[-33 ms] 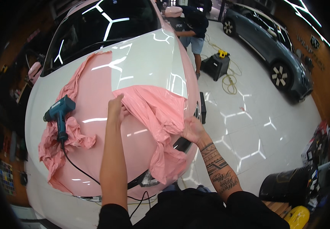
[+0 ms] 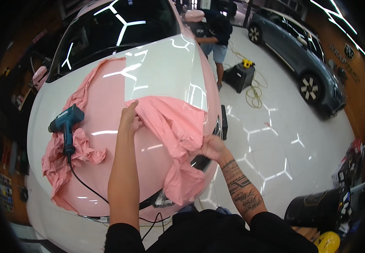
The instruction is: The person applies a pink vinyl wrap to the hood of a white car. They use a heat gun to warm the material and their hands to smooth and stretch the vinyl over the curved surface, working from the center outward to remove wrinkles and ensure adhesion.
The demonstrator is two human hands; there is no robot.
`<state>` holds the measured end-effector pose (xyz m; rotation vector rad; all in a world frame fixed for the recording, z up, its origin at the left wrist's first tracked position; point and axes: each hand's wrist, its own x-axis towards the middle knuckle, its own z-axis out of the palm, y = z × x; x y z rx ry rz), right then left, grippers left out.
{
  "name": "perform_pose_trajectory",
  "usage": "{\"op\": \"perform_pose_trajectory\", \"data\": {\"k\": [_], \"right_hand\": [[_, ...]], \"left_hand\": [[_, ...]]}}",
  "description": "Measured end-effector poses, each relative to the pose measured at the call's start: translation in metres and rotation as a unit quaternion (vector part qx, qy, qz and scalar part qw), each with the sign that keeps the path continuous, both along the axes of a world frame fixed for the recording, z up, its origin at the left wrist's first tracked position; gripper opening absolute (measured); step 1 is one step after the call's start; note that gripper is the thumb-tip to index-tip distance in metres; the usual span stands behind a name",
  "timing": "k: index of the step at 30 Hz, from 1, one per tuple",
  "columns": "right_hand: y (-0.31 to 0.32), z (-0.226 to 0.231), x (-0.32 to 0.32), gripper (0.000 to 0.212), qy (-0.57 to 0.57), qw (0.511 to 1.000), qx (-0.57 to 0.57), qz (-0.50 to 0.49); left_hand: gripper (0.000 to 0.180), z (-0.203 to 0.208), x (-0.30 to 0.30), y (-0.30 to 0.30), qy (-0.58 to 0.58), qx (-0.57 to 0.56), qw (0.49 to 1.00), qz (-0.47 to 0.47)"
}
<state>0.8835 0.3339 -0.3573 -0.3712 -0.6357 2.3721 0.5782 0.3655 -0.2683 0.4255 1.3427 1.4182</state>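
Observation:
A loose sheet of glossy pink vinyl wrap (image 2: 172,122) is held between my two hands over the car hood (image 2: 161,67). My left hand (image 2: 131,116) pinches its upper left corner. At the hood's right edge, above the headlight, my right hand (image 2: 213,147) has its fingers closed on the sheet's side. Folds run between both grips, and a crumpled end hangs over the front corner. White paint shows beyond the sheet's far edge; pink covers the hood's middle. A teal heat gun (image 2: 67,126) lies on bunched pink film to the left of my left forearm.
The heat gun's black cord (image 2: 87,188) trails off the hood's front. Another person (image 2: 214,36) bends by the car's far right side. A black box (image 2: 239,77) with yellow cable stands on the floor. A grey car (image 2: 300,55) is parked right; a black bin (image 2: 313,208) stands near right.
The view has shifted slightly. Both hands keep their grip on the pink vinyl wrap, which looks almost the same.

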Motion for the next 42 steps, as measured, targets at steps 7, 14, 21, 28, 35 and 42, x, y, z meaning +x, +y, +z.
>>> {"op": "perform_pose_trajectory", "data": {"k": [7, 14, 21, 28, 35, 42], "right_hand": [[-0.007, -0.025, -0.050, 0.045, -0.426, 0.426, 0.770, -0.209], [-0.024, -0.030, -0.101, 0.038, -0.409, 0.364, 0.807, -0.222], [-0.021, -0.037, -0.067, 0.037, -0.460, 0.344, 0.793, -0.202], [-0.027, -0.045, -0.066, 0.037, -0.460, 0.345, 0.795, -0.195], [-0.021, -0.044, -0.069, 0.037, -0.451, 0.356, 0.792, -0.207], [-0.040, -0.093, 0.017, 0.038, -0.388, 0.519, 0.688, -0.327]], "left_hand": [[0.056, -0.020, 0.042, 0.049, -0.065, 0.024, 0.997, 0.034], [0.043, -0.082, 0.025, 0.032, -0.093, 0.082, 0.985, 0.122], [0.028, -0.081, 0.109, -0.009, -0.208, 0.177, 0.947, 0.169], [0.043, -0.077, 0.153, -0.077, -0.228, 0.209, 0.932, 0.188], [0.043, -0.087, 0.168, -0.097, -0.197, 0.225, 0.938, 0.173], [0.036, -0.072, 0.148, -0.112, -0.083, 0.086, 0.985, 0.126]]}}
